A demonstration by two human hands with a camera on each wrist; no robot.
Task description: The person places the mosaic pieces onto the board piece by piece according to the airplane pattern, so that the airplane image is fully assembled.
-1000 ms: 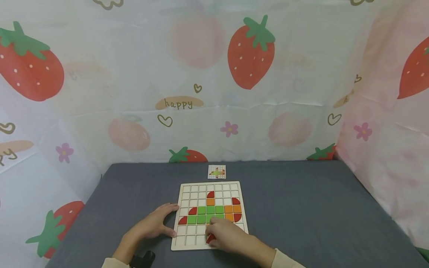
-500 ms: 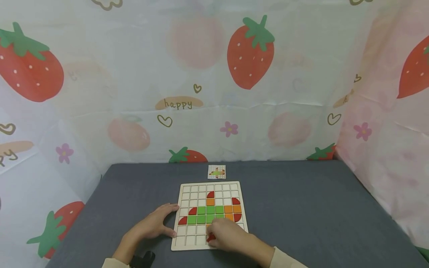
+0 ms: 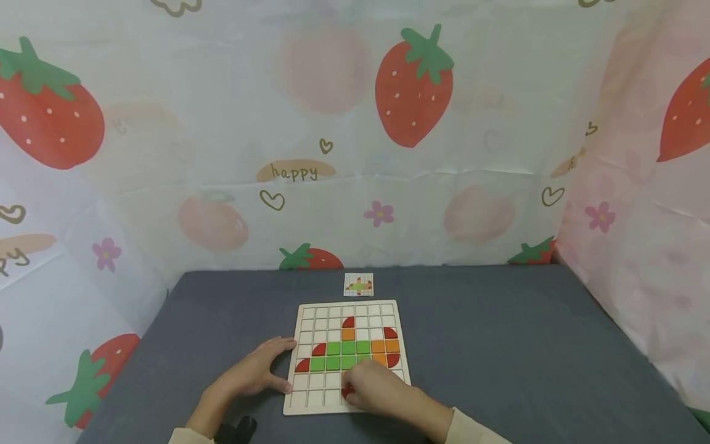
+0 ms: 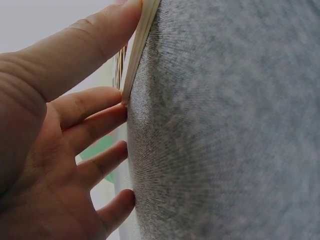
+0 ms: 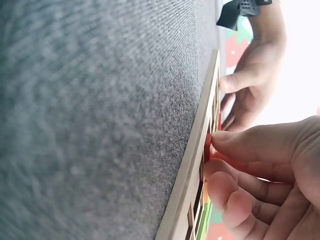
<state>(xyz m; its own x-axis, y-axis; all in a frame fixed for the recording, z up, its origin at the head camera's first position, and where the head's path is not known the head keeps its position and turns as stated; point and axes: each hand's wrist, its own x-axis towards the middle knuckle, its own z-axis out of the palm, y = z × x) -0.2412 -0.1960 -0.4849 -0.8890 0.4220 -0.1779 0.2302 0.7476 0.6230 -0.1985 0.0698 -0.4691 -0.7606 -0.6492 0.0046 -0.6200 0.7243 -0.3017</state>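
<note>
A wooden grid board (image 3: 314, 399) lies on the dark grey table, holding green and orange square tiles and red quarter-round tiles. My left hand (image 3: 252, 370) touches its left edge with thumb and fingertips, fingers spread and fairly straight; in the left wrist view the thumb (image 4: 95, 37) lies against the wooden rim (image 4: 134, 65). Over the board's lower middle, my right hand (image 3: 379, 388) pinches a red quarter-round tile (image 5: 208, 146) between thumb and fingers at a cell. That hand covers part of the board's lower right and partly hides an orange tile.
Behind the board lies a small card (image 3: 359, 285) printed with a coloured grid pattern. A black object (image 3: 237, 430) sits by the left wrist. Strawberry-printed cloth (image 3: 416, 203) hangs behind and beside the table (image 3: 499, 345).
My right hand's fingers have shifted slightly, and the red tile under them sits a little differently in its cell. The left hand and the board keep their places.
</note>
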